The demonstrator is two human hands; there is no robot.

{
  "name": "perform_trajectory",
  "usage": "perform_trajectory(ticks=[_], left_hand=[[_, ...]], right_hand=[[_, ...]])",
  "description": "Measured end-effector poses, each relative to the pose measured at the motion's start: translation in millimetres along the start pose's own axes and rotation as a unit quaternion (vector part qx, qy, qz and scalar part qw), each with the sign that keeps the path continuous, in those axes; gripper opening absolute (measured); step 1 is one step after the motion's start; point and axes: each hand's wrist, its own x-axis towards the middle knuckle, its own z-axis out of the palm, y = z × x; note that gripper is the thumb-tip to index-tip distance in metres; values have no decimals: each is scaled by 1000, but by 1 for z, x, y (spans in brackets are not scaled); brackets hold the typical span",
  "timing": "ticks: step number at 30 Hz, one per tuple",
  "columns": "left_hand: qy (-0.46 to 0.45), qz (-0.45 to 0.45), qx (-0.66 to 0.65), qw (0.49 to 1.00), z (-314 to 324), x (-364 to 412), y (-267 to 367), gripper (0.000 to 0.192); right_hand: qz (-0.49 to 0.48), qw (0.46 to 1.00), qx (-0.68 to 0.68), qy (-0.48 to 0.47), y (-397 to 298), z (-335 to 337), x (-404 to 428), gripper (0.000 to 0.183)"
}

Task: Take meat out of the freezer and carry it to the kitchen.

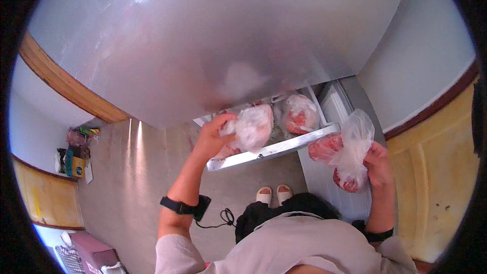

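Note:
My left hand [213,137] pinches the gathered end of a frosted plastic bag [257,125] above a pulled-out freezer drawer [281,145]. The bag's contents look pale pink, perhaps frozen meat. To the right, my right hand [379,165] grips clear plastic bags [355,140] holding red lumps that look like meat. These hang outside the drawer's right end. Another frosted bag with red contents [298,116] sits in the drawer's right part. Partly under my left hand lies more bagged red food [227,151].
A tall refrigerator front [228,34] rises over the drawer. The opened lower door [335,194] stands at my right, near a yellowish wooden door [430,182]. A cable [227,217] hangs from my left forearm's strap. Packages [76,160] stand at far left.

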Motion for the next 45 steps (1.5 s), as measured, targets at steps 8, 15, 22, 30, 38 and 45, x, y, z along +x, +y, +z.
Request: perform_trajectory(ticks=[8,15,22,30,38,45], left_hand=[[37,27,-596,802,-37,-41,12,30],[126,298,-628,708,-59,-74,58,34],[230,304,-606,699,-71,-108,62,33],[438,173,-569,675,-48,-150,10,32],[558,72,-531,633,-37,-199,-1,32],[579,-11,-581,572,-25,-234,-45,42]], right_hand=[[0,1000,-8,-16,-13,23,-6,27],[-5,999,-30,-31,-21,39,-9,34],[-4,996,-44,-77,-16,41,15,42],[34,986,-23,-162,8,44,50,48],[-22,978,-124,-164,-11,93,59,42],[-210,911,-294,-199,0,164,95,17]])
